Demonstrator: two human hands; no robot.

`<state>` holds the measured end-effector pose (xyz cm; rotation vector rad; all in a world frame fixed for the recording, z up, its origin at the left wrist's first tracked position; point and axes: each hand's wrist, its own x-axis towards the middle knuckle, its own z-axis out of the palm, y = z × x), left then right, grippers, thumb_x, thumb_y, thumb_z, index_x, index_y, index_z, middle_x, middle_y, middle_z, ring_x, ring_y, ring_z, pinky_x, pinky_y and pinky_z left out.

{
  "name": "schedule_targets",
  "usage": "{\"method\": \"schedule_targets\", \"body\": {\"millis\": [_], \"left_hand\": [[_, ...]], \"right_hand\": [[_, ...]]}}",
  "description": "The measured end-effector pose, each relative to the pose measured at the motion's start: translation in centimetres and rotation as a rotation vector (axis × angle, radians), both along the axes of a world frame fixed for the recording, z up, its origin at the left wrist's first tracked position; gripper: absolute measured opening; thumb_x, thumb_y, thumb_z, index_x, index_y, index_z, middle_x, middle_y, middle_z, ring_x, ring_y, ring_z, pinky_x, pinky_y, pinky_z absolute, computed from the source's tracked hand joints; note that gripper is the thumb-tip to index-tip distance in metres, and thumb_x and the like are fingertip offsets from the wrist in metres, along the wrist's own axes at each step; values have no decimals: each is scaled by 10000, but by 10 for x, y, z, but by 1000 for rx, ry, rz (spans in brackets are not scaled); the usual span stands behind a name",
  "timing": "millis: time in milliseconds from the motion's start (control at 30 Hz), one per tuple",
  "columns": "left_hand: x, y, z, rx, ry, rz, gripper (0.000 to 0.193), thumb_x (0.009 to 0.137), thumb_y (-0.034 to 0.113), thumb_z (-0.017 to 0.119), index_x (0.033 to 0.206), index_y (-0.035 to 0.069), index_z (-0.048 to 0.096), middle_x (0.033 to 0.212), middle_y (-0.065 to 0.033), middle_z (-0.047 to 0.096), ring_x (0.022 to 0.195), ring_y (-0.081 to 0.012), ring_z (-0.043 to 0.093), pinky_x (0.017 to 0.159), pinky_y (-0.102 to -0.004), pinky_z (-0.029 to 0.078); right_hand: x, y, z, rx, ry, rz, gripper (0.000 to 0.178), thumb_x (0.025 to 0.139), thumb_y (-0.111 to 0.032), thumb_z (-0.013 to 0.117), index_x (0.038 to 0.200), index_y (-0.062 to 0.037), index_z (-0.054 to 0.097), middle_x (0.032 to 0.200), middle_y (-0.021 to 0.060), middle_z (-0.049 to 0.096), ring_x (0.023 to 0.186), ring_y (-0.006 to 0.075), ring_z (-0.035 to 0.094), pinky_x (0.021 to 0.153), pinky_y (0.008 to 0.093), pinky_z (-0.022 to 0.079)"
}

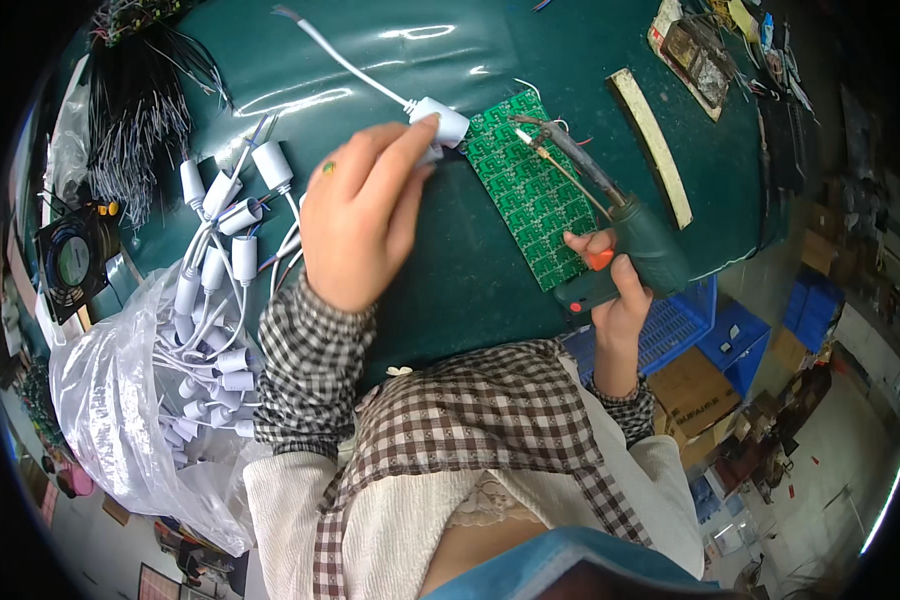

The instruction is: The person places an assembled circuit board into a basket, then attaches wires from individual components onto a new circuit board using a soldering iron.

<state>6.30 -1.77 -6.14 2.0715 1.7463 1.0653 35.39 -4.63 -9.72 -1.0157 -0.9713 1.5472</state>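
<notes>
My left hand [355, 215] pinches a white plastic cylinder [442, 120] with a white cable that runs up and left to stripped wire ends. The cylinder's open end meets the upper left edge of a green circuit board panel [525, 200] lying on the mat. My right hand [622, 300] is wrapped round the handle of a dark green soldering gun [648, 245] with an orange trigger. Its metal tip and thin feed tube reach over the panel's top part, a short way right of the cylinder. Fine wires show by the tip; whether it touches anything I cannot tell.
Several more white cylinders with cables [243, 260] spill from a clear plastic bag [120, 400] on the left. Bundled dark wires [140, 120] and a black fan [70, 260] lie beyond. A pale curved strip [650, 145] and a stained block [692, 60] are on the right.
</notes>
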Motion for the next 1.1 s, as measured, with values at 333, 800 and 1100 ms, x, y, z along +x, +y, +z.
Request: {"method": "schedule_targets", "body": {"millis": [333, 800, 1100], "left_hand": [[38, -15, -23, -277, -246, 127, 232, 900, 110, 696, 1118, 49, 643, 966, -139, 624, 796, -300, 634, 687, -375, 498], [52, -18, -27, -159, -67, 227, 138, 877, 108, 730, 1010, 89, 699, 993, -107, 588, 771, -270, 606, 672, -401, 482], [58, -16, -38, -91, 26, 296, 170, 799, 114, 774, 955, 100, 708, 1139, -88, 582, 912, -243, 542, 842, -415, 394]], "right_hand": [[-1, -2, 4, -19, 56, -42, 410, 963, -133, 611, 1303, 85, 541, 1037, 198, 684, 1018, 351, 691, 973, 543, 545], [6, -8, 13, 51, -54, 48, 480, 1000, -167, 597, 1404, 55, 463, 1095, 173, 649, 1079, 353, 666, 1022, 574, 511], [7, -9, 13, 82, -55, 67, 415, 1001, -141, 589, 1361, 48, 508, 1109, 184, 657, 1087, 363, 669, 1012, 571, 520]]}}
